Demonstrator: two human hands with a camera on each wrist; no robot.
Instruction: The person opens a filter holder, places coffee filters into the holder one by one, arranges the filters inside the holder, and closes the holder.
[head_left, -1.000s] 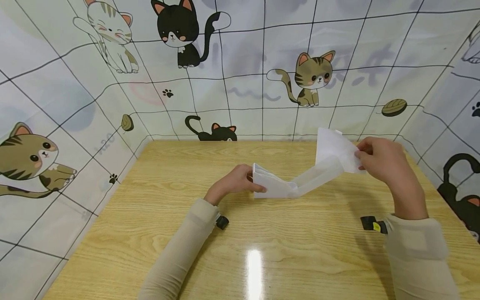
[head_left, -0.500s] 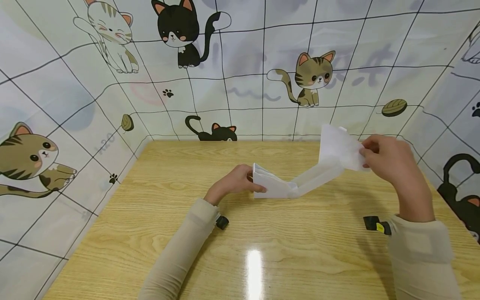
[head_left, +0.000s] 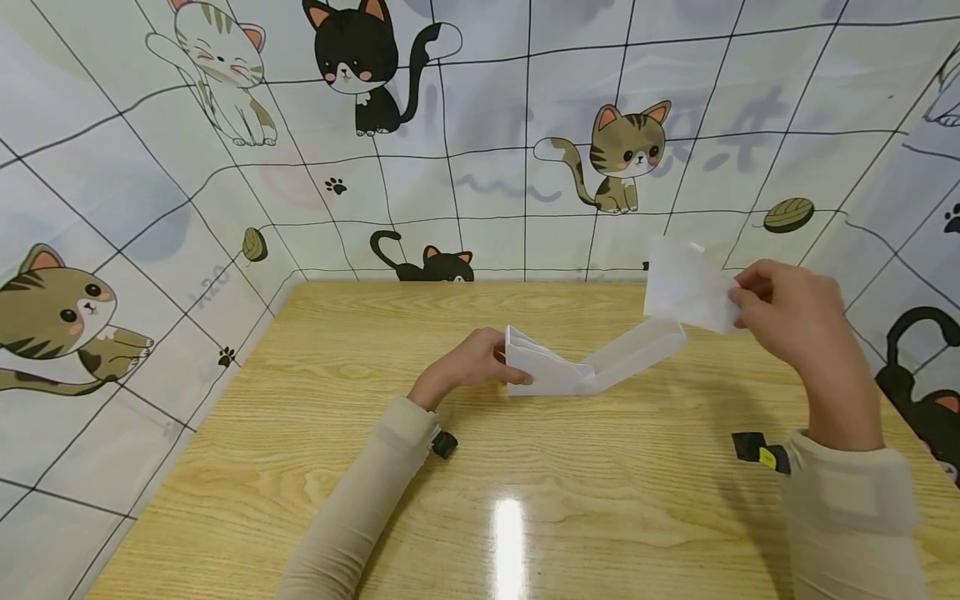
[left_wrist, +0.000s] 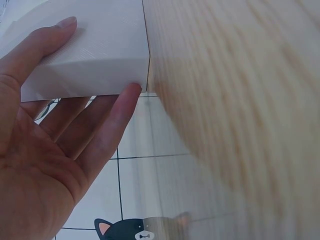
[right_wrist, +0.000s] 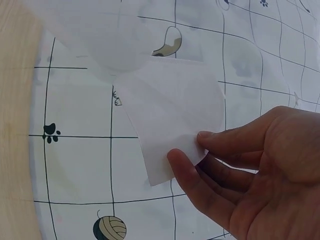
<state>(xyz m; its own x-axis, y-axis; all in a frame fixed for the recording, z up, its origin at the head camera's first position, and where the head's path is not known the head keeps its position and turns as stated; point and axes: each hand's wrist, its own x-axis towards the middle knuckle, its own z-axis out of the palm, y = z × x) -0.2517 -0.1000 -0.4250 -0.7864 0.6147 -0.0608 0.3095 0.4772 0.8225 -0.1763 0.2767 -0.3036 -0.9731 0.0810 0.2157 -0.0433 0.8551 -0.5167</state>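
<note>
A slim white box stands on the wooden table, its top edges spread apart at the left end. My left hand grips that end, the thumb over the front face and the fingers behind. From the box's right end a translucent flap slants up to the right. My right hand pinches the right edge of a thin white sheet, raised above the flap's far end. In the right wrist view the sheet is held between thumb and fingertips. Whether the sheet touches the flap I cannot tell.
The wooden table reaches to a cloth backdrop with printed cats and grid lines on the back and both sides. A bright light reflection lies on the table's front part. Small black devices are strapped at both wrists.
My right hand has moved up and to the right, drawing the white sheet away from the translucent flap. My left hand and the box have stayed put.
</note>
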